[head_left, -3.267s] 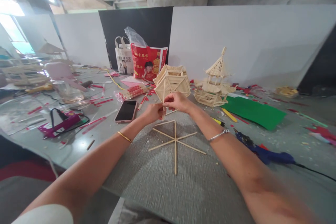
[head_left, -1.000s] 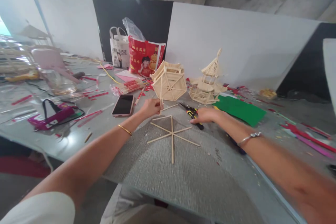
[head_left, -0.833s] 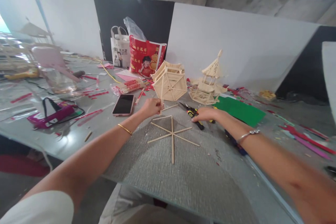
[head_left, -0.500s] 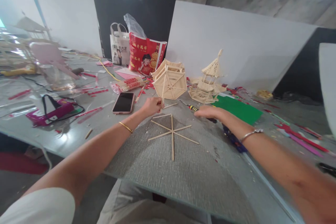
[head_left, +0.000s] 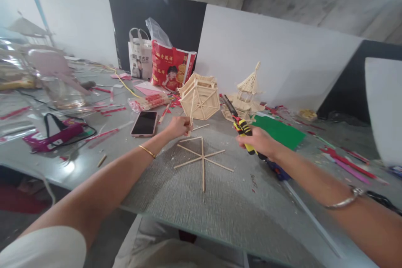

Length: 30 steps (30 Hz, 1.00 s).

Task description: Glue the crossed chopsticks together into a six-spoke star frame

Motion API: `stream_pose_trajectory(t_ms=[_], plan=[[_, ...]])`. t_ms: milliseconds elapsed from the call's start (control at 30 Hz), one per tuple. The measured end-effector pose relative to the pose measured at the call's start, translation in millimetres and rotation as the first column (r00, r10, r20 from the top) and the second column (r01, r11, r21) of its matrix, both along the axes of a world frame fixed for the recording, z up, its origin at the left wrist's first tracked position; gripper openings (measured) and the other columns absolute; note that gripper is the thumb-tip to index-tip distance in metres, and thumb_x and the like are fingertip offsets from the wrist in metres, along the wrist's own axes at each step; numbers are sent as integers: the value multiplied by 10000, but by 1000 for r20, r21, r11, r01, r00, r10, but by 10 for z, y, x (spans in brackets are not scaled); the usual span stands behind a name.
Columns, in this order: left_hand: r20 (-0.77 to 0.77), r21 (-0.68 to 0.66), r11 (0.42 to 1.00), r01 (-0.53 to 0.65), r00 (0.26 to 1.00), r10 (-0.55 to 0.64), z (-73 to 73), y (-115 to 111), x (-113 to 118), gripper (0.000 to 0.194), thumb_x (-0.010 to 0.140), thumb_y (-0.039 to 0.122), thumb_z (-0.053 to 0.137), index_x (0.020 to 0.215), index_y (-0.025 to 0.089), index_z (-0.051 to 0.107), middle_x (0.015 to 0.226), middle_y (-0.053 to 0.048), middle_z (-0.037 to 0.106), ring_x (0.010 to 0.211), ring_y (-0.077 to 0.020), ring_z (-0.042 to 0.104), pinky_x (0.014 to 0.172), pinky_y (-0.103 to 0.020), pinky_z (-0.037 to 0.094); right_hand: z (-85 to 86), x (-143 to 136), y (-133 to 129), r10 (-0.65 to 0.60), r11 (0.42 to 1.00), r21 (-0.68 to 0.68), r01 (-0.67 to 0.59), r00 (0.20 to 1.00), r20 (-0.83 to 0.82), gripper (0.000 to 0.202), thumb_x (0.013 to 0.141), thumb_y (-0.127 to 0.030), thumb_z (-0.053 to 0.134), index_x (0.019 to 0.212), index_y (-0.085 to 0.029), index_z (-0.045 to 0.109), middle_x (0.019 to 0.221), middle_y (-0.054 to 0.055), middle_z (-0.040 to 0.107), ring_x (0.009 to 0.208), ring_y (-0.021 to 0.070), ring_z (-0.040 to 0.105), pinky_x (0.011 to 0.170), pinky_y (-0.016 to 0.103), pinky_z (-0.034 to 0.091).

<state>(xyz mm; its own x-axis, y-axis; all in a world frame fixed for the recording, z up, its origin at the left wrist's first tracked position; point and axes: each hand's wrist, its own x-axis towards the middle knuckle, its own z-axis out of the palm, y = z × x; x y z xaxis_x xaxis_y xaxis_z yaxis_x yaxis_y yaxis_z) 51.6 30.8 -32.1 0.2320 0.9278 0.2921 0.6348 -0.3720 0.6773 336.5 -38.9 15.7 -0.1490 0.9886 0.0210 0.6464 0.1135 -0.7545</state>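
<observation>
Between the fingers of my left hand (head_left: 180, 127) a thin wooden stick (head_left: 191, 111) stands upright. Just behind it is a hexagonal wooden stick model (head_left: 204, 102), tipped so its spoked face points toward me. My right hand (head_left: 258, 141) is wrapped round the yellow and black handles of pliers (head_left: 243, 126), whose dark jaws point up and to the left. On the table between my forearms lies a spoked frame of sticks (head_left: 202, 157), with one edge stick joined at its upper left. A loose stick (head_left: 200, 127) rests beside my left hand.
A phone (head_left: 144, 124) lies left of my left hand. Farther back stand a red bag (head_left: 171, 67) and a stick pagoda (head_left: 248, 92). Green card (head_left: 279, 130) and a glue gun (head_left: 278, 171) are at the right, a purple item (head_left: 55, 134) at the left.
My right hand has lifted and turned the pliers, so the jaws now point upward instead of lying low near the table. My left hand still holds the stick in about the same place.
</observation>
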Motion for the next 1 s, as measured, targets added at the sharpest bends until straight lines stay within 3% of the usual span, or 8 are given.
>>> stream_pose_trajectory(t_ms=[167,367,467,633,800,1000], plan=[[35,-6,1000,16,999,-16,54,-24,-5,115,682,205,588,591,171,527,487,69,524,491,-103,575,490,-185,380,34,81,-106,32,999,34,-41,971,239,472,777,-637,531,943,-197,575,854,58,661,715,206,637,656,316,483],[129,-104,992,74,990,-60,44,-13,-17,161,658,162,637,551,165,516,456,77,499,459,-87,557,462,-170,383,74,19,-211,-20,986,144,-85,794,607,444,820,-496,522,1109,-162,575,1088,150,653,1020,296,605,794,345,447],[239,-199,967,159,965,-109,125,-35,-65,176,679,224,689,614,157,540,515,45,577,493,-112,601,501,-204,478,92,2,-234,-31,987,135,-88,716,697,449,840,-457,498,1151,-142,571,1112,171,647,1049,307,594,795,341,437],[416,-318,871,374,881,-226,355,-198,-130,336,660,381,776,742,123,576,681,-68,689,604,-185,678,621,-338,584,169,-29,-243,64,985,69,-156,714,697,478,842,-447,489,1174,-113,571,1126,168,643,1033,291,593,823,344,423],[570,-443,691,571,775,-274,452,-297,-122,384,587,353,845,741,122,580,672,-64,701,583,-182,681,579,-297,575,230,-67,-221,108,970,86,-226,724,681,558,829,-489,486,1223,-101,557,1122,162,642,1026,285,592,836,339,418],[575,-486,602,633,751,-326,471,-321,-75,347,601,328,842,730,122,595,676,-63,715,572,-160,672,550,-261,559,213,-39,-197,124,956,103,-274,697,707,520,805,-518,516,1163,-149,594,1028,128,668,958,279,614,772,321,428]])
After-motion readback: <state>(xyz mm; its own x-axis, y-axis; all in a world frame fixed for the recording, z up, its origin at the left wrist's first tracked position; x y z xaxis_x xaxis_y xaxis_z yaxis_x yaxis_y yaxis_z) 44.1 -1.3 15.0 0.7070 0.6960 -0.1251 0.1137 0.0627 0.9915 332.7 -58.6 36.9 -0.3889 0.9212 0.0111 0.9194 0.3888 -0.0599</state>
